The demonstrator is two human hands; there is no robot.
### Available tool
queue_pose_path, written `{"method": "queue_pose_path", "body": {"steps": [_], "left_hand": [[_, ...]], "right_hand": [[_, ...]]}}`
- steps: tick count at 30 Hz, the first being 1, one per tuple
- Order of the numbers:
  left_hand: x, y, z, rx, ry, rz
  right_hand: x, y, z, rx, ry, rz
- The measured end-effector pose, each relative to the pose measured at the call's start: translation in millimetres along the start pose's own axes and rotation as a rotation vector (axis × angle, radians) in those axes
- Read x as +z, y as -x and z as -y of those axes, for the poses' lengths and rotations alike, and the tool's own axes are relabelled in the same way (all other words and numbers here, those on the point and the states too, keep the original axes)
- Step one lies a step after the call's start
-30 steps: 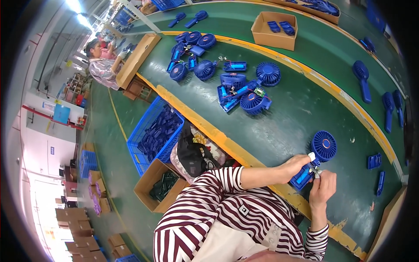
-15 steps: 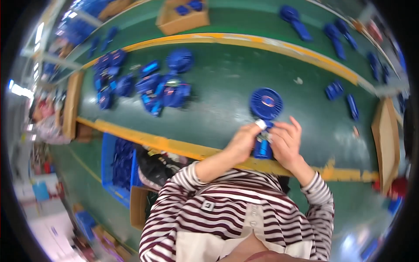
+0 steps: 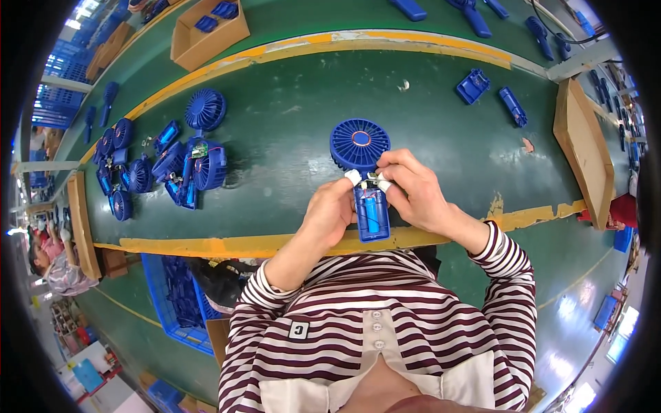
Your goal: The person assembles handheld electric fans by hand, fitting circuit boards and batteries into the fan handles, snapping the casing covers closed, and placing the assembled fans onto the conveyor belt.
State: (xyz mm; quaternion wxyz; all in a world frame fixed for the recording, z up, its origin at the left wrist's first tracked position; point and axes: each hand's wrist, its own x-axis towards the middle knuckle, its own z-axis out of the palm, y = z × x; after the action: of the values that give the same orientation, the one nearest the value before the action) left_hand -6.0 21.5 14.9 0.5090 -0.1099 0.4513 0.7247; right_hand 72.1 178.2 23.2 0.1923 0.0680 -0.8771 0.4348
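A blue handheld fan (image 3: pixel 360 140) lies on the green bench in front of me, its round grille pointing away. Its handle is opened up, with a light blue battery cell (image 3: pixel 372 215) and thin wires showing. My left hand (image 3: pixel 330 208) grips the fan at its neck from the left, a white cover on a fingertip. On the other side my right hand (image 3: pixel 416 191) has thumb and fingers pinched at a small circuit board (image 3: pixel 372 177) and wires by the neck. What exactly sits between those fingertips is too small to make out.
Several partly assembled fans (image 3: pixel 170 165) are heaped at the left. Two blue handle parts (image 3: pixel 474 87) lie at the far right, near a cardboard tray (image 3: pixel 584 155). A cardboard box (image 3: pixel 210 34) stands on the belt beyond the yellow edge. Left of me, a blue crate (image 3: pixel 160 292) sits below the bench.
The view has shifted, so the bench things now appear farther left. Both hands stay at the fan's neck; the right fingers have drawn in closer to the wires.
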Motion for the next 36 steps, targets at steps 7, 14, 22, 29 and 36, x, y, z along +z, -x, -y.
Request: {"method": "queue_pose_path", "body": {"steps": [7,14,22,29,36], "left_hand": [[-2,0,-2,-0.001,-0.008,-0.015],[-10,-5,2,-0.002,0.011,-0.017],[-6,1,-1,-0.013,0.004,0.004],[-10,3,2,-0.017,-0.021,0.027],[-18,4,3,0.026,-0.091,0.093]], "right_hand": [[3,0,2,-0.027,0.037,0.032],[5,-2,3,-0.059,0.094,0.042],[9,3,2,-0.146,0.226,0.086],[9,2,7,-0.236,0.405,0.192],[10,-2,16,-0.263,0.56,0.31]]}}
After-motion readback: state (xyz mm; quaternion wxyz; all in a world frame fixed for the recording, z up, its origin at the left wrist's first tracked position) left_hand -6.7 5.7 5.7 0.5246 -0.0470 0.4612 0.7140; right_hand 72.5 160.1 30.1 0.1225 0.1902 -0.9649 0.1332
